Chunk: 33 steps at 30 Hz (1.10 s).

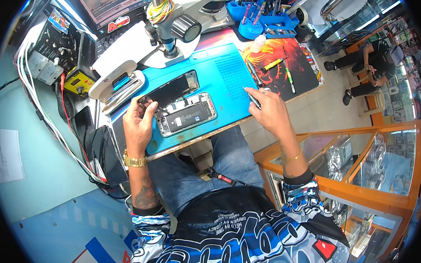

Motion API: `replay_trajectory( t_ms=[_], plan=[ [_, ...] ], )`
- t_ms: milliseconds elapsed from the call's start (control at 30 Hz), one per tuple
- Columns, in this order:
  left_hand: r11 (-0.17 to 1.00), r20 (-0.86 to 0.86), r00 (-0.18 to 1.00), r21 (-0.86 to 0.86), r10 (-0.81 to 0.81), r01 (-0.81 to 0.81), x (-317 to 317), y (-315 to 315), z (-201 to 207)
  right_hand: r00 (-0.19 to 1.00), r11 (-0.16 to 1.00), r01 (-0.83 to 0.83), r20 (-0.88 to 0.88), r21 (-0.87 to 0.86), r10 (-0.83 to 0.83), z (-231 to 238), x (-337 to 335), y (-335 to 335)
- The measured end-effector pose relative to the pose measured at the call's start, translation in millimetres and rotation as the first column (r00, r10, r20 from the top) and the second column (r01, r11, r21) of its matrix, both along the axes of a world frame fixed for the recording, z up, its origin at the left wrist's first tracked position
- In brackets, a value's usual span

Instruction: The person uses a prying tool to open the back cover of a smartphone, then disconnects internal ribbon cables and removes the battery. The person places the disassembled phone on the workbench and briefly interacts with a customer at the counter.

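An opened phone body (187, 117), its dark battery and inner parts showing, lies on the blue work mat (173, 141). Just beyond it is the detached phone screen (172, 91), dark and slightly tilted. My left hand (137, 123) pinches the screen's left end between thumb and fingers, close to the phone body's left edge. Over the mat's right edge, my right hand (272, 110) grips a slim dark pen-like tool (253, 100). The tool's tip points up and left, apart from the phone; its exact kind cannot be made out.
A microscope (186, 29) stands behind the mat. At left are an open white case (122, 87) and a yellow-and-black bench device (78, 82) with cables. Screwdrivers (288, 75) lie on a dark red-patterned mat at right, below a blue tool holder (251, 29). A person sits farther right.
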<state>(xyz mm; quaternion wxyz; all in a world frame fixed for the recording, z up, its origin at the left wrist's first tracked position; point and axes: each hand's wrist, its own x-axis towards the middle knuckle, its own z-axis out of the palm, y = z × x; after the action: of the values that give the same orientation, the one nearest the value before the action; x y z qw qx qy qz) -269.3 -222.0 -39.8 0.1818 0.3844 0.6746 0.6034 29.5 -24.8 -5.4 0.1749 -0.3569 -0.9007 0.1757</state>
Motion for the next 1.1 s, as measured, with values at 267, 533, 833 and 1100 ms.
replay_trajectory(
  t_ms=[267, 533, 833, 1100],
  plan=[
    [1.0, -0.023, 1.0, -0.005, -0.001, 0.001, -1.9, 0.3, -4.3, 0.966, 0.996, -0.017, 0.255, -0.09, 0.039, 15.2, -5.8, 4.0],
    [1.0, -0.013, 1.0, -0.025, 0.015, -0.015, 0.4, -1.0, 0.9, 0.996, 0.99, -0.072, 0.04, -0.123, 0.078, 24.1, 6.5, -17.5],
    [1.0, -0.051, 0.999, -0.006, 0.009, -0.009, -2.4, 0.3, -0.2, 0.839, 0.829, -0.535, -0.013, 0.162, 0.544, 4.5, -74.4, -22.4],
    [0.999, -0.059, 0.998, -0.049, 0.019, -0.022, 0.9, -3.0, 10.1, 0.721, 0.621, -0.681, 0.206, 0.388, 0.662, 3.1, -119.1, -16.3]
  ],
)
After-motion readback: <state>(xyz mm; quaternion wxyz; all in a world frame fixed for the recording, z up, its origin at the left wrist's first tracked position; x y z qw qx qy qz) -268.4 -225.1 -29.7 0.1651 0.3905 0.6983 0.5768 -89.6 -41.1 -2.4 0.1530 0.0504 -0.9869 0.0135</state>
